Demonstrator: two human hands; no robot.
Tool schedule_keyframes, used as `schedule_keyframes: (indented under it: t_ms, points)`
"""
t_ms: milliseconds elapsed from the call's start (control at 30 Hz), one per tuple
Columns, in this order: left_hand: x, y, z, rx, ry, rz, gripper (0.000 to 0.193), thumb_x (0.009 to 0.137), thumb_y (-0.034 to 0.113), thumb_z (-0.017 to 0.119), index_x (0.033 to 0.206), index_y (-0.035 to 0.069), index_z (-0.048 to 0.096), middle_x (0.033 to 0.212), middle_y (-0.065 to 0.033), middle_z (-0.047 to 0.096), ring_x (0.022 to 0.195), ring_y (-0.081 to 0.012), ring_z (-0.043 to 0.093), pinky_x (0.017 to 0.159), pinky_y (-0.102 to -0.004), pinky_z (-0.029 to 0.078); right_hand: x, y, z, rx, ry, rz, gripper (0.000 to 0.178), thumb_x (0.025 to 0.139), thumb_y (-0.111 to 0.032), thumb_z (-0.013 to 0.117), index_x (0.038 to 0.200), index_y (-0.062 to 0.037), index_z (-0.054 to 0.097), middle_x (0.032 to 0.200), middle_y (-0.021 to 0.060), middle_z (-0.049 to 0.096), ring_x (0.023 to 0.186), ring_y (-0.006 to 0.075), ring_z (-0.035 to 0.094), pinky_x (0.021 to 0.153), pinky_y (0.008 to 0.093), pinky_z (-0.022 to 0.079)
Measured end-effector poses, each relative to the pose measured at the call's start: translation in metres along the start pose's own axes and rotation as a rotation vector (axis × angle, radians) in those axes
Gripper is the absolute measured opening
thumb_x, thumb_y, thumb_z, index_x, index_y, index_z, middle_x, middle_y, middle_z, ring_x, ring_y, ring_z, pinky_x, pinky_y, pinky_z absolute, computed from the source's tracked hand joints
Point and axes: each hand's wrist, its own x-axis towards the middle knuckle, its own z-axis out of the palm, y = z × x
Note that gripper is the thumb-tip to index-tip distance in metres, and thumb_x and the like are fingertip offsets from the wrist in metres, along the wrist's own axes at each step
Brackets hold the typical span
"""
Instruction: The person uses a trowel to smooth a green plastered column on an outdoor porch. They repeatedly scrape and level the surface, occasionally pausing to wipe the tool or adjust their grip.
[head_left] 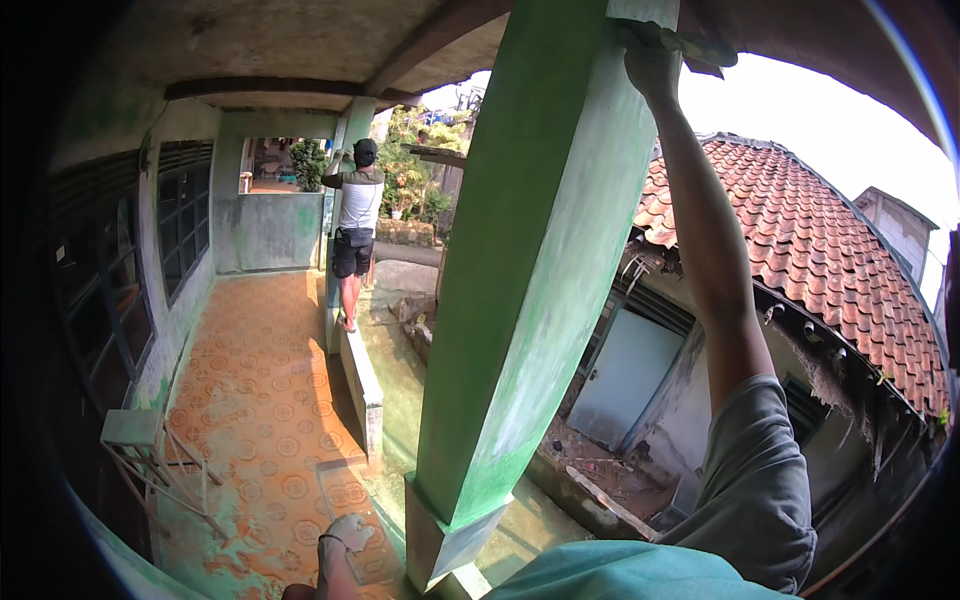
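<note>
A tall square pillar (515, 300), painted green with pale, dusty, rubbed patches on its right face, rises in front of me. My right arm stretches up along its right side. At the pillar's top, my right hand (652, 62) is closed against the edge; what its fingers hold is too dark and small to name. Low down to the left of the pillar's base, my left hand (345, 532) hangs over the tiled floor. It looks dusty and curled, with a dark band at the wrist; whatever may be in it is hidden.
Another person (357, 215) stands on a low wall (362, 385) at a farther pillar, arms raised. A metal-legged stool (132, 428) stands on the orange tiled floor (250, 420) at left. Dark-framed windows (185, 215) line the left wall. A red tiled roof (790, 240) lies beyond at right.
</note>
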Motion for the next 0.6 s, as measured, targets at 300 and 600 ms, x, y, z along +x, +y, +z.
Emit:
schedule_keyframes:
  t_ms: [300,600]
  points:
    - [-0.004,-0.001,-0.004,-0.036,-0.055,-0.053,0.06,0.09,0.044,0.075,0.13,0.0,0.067,0.123,-0.0204,0.073,0.117,-0.0345,0.069,0.1,-0.0419,0.054,-0.001,-0.014,0.008,0.135,0.095,0.025,0.015,0.093,-0.011,0.065,0.099,-0.005,0.077,0.098,0.0128,0.075,0.095,0.028,0.071,0.086,0.0401,0.055]
    - [-0.016,-0.007,-0.016,-0.026,-0.042,-0.114,0.059,0.091,0.044,0.075,0.129,-0.001,0.066,0.124,-0.0198,0.073,0.116,-0.0344,0.069,0.1,-0.042,0.054,-0.001,0.012,0.024,0.148,0.011,0.055,0.021,0.095,-0.018,0.066,0.111,-0.0115,0.079,0.102,0.0104,0.078,0.101,0.027,0.072,0.092,0.0407,0.054]
